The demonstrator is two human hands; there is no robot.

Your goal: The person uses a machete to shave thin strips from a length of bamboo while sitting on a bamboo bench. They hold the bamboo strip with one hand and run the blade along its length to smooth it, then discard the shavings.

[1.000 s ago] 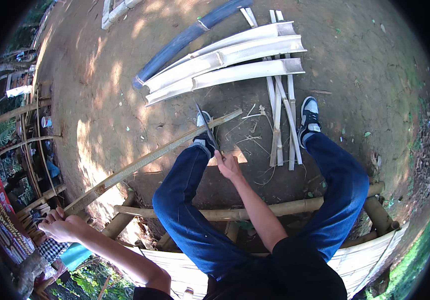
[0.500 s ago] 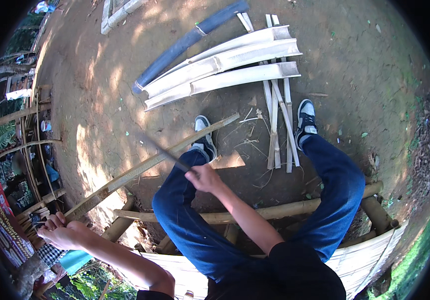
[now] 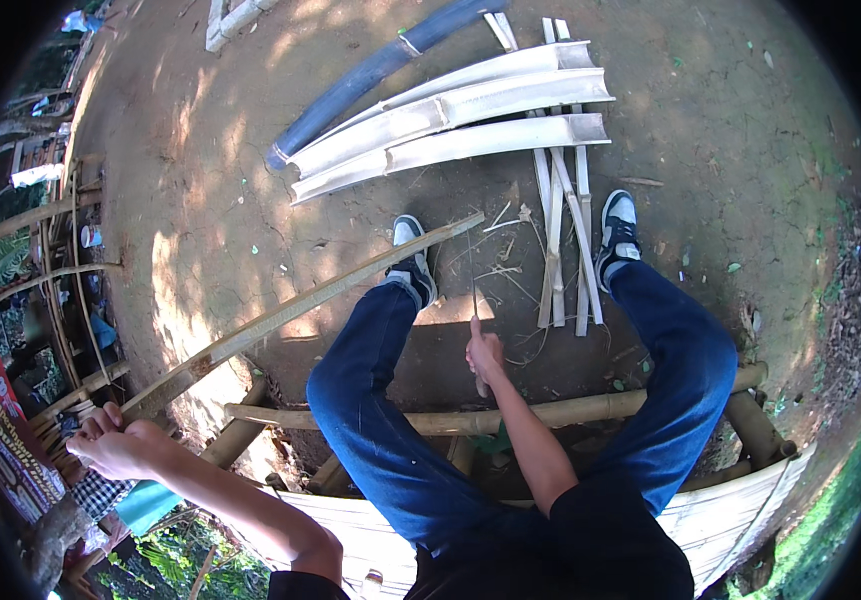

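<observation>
A long split bamboo strip point(image 3: 290, 306) runs slantwise from my left hand point(image 3: 115, 443) at the lower left to its far end beyond my left shoe. The fingers of that hand are curled around the strip's near end. My right hand point(image 3: 485, 355) is closed around the wooden handle of a long knife point(image 3: 473, 290), between my knees. Its thin blade is seen nearly edge-on, pointing away from me, to the right of the strip and apart from most of it. The blade's tip is blurred near the strip's far end.
Ahead lie several pale bamboo halves point(image 3: 490, 105) across narrow bamboo strips point(image 3: 555, 240), beside a dark bamboo pole point(image 3: 350, 95). Thin shavings point(image 3: 505, 270) litter the ground between my shoes. A bamboo rail point(image 3: 580, 413) crosses below my knees. A printed banner point(image 3: 10, 435) stands far left.
My right hand has swung the knife rightward, away from above the strip, and the blade has turned from pointing far left to straight ahead. My left hand still holds the strip.
</observation>
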